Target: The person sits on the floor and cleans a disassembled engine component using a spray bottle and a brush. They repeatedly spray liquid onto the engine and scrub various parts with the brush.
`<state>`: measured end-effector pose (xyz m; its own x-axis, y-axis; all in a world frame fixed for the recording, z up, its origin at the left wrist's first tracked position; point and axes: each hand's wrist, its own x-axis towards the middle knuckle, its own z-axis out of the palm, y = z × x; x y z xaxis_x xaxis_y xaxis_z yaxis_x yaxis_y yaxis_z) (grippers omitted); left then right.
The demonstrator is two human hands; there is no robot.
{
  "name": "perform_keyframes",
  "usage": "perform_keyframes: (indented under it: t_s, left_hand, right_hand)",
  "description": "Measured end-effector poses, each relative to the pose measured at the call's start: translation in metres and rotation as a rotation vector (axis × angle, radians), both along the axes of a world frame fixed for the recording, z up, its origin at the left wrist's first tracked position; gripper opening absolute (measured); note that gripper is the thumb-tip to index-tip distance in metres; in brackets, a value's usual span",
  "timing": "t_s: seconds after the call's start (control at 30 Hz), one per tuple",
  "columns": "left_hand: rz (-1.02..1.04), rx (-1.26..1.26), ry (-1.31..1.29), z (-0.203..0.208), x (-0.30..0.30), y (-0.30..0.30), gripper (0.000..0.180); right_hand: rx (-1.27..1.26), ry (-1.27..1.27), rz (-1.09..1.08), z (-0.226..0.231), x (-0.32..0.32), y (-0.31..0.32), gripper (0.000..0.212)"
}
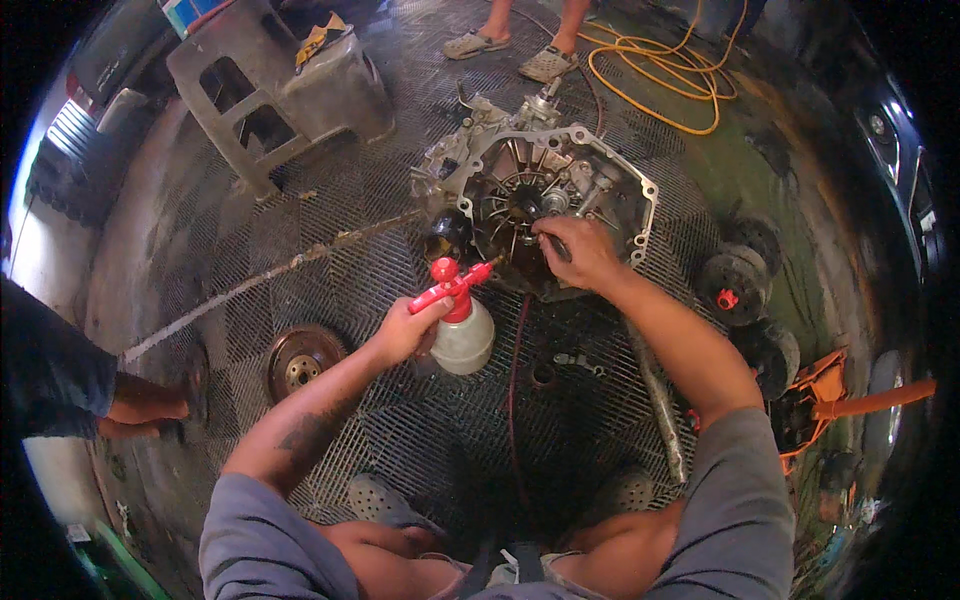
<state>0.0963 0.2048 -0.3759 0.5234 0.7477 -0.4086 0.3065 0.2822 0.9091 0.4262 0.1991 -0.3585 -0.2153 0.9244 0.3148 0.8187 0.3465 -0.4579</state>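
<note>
In front of me a metal gearbox housing (497, 160) lies on the floor mat, its wide bell-shaped opening facing up and dark and wet inside. My left hand (405, 328) is closed round a pump spray bottle (464, 342) with a pale body and a red head. The bottle stands upright, its red nozzle pointing at the near left rim of the housing. Over the opening is my right hand (582, 252), fingers curled together by the central shaft; a small dark thing shows at the fingers, too unclear to name. A dark cylindrical part (447, 236) sits against the housing's left side.
A grey plastic stool (345, 85) stands far left; a yellow hose (690, 128) coils at the back. Left lies a round metal disc (290, 345). A long bar (658, 415), black round weights (735, 285) and an orange frame (822, 385) are right. Other people's legs (145, 398) show left and back.
</note>
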Motion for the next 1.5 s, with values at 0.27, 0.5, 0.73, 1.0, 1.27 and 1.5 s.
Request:
perform_keyframes:
  t_s: [0.27, 0.5, 0.73, 1.0, 1.27, 1.5]
  left_hand:
    - [0.049, -0.066, 0.006, 0.001, 0.001, 0.0, 0.052]
    - [0.02, 0.014, 0.023, 0.001, 0.001, -0.002, 0.055]
    - [-0.033, -0.004, 0.025, 0.002, 0.001, -0.004, 0.049]
    - [-0.05, 0.01, 0.044, 0.008, 0.006, -0.008, 0.047]
    - [-0.093, 0.022, 0.03, 0.014, 0.009, -0.01, 0.048]
    - [-0.038, 0.046, 0.072, 0.008, 0.007, -0.004, 0.052]
  right_hand:
    - [0.065, 0.091, -0.182, 0.002, 0.006, -0.004, 0.018]
    - [-0.138, 0.113, -0.172, 0.0, 0.011, 0.005, 0.017]
    - [0.032, 0.235, -0.19, 0.005, 0.029, 0.011, 0.015]
    - [-0.147, 0.368, -0.164, 0.008, 0.028, 0.018, 0.017]
    - [-0.034, 0.151, -0.221, 0.002, 0.014, 0.015, 0.018]
    - [0.057, 0.351, -0.309, 0.005, -0.007, 0.021, 0.017]
